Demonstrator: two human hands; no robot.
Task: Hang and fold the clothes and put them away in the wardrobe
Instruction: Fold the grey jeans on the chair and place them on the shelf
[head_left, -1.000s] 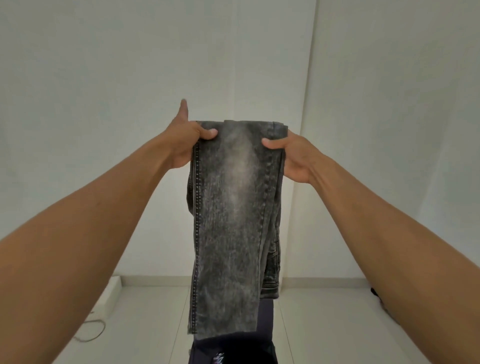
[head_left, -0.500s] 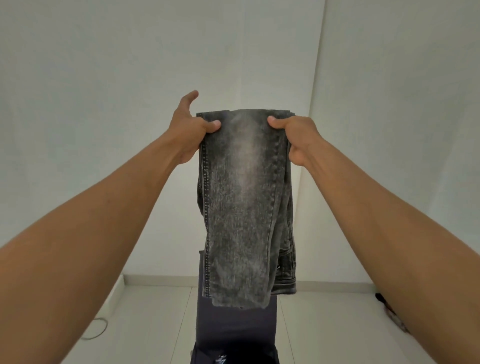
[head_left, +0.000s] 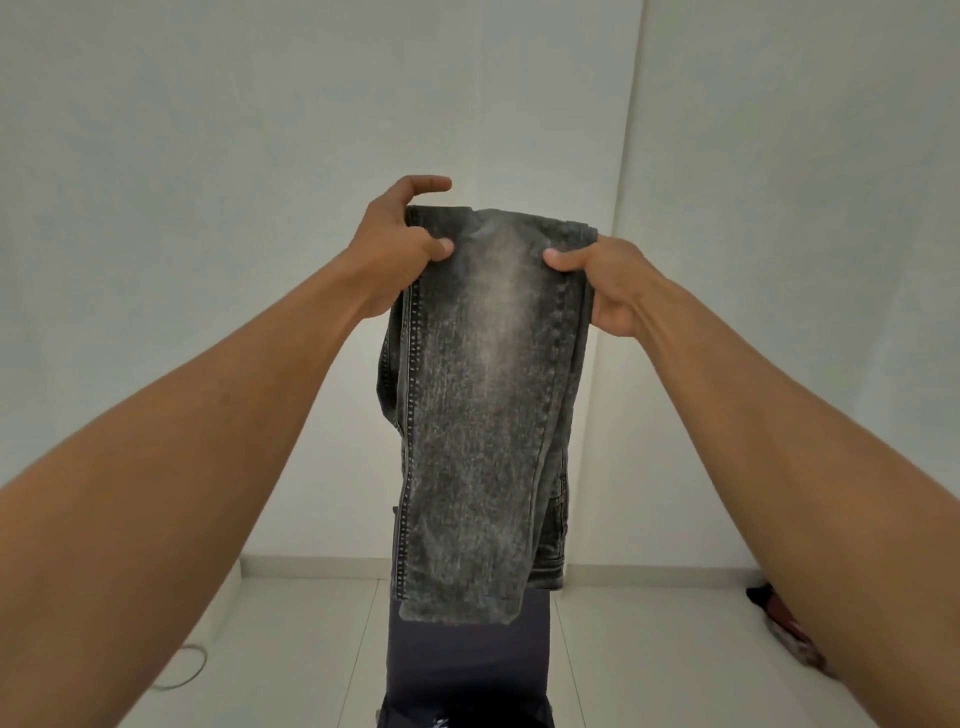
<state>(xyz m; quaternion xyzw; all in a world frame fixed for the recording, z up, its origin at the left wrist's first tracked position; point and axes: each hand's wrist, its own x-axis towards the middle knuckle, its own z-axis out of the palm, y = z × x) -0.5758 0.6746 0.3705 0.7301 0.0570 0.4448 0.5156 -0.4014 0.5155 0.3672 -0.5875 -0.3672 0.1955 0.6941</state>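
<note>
Hooks the left index finger (head_left: 423, 184) over the top fold now, straighter half a second back; otherwise grips much as before. Pinches the jeans (head_left: 483, 405) at both upper corners, middle of the frame: left hand (head_left: 395, 254) with thumb clamped on the front face, right hand (head_left: 610, 283) likewise, remaining fingers hidden behind the cloth. Looks like thick doubled denim: fairly heavy, limp, not slippery, likely to sag or slide open if held by one corner; best gripped along the fold, both sides. Reaches both forearms up and forward from the lower corners, wrists near level, hem overlapping a dark garment (head_left: 467, 660) at bottom centre.
</note>
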